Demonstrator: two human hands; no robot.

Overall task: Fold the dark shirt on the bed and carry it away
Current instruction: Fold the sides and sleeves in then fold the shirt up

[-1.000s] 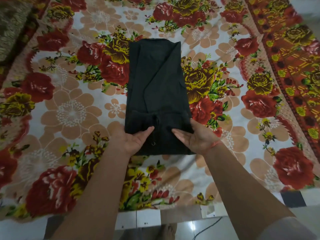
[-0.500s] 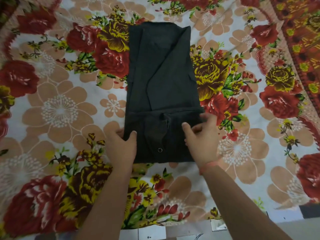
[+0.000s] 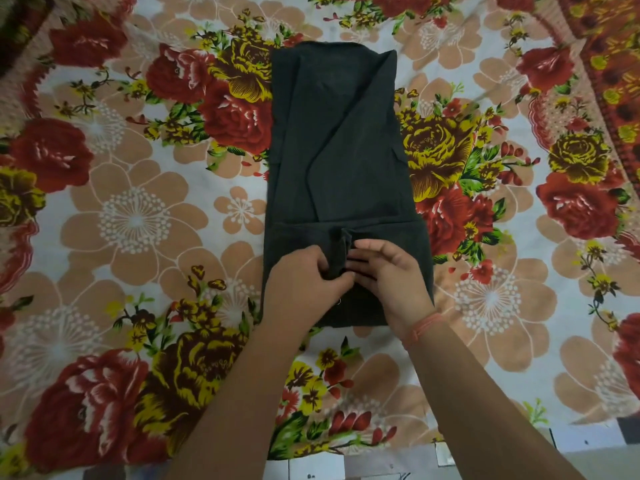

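Flowered bedsheet point(image 3: 138, 220) fills the view, the dark shirt point(image 3: 339, 150) folded narrow at its middle. The left hand point(image 3: 304, 275) pinches bunched cloth at the near fold; the right hand point(image 3: 394, 278) touches there too, but whether its fingers grip is unclear.

Both forearms point(image 3: 242, 393) run off the bottom edge. The left hand point(image 3: 304, 271) buries its fingertips in a bunch of the dark shirt point(image 3: 339, 150). The right hand point(image 3: 391, 275) covers the fold beside it, grip unclear. The floral bedsheet point(image 3: 138, 220) is cropped at top and sides.

No legible text, label or number anywhere
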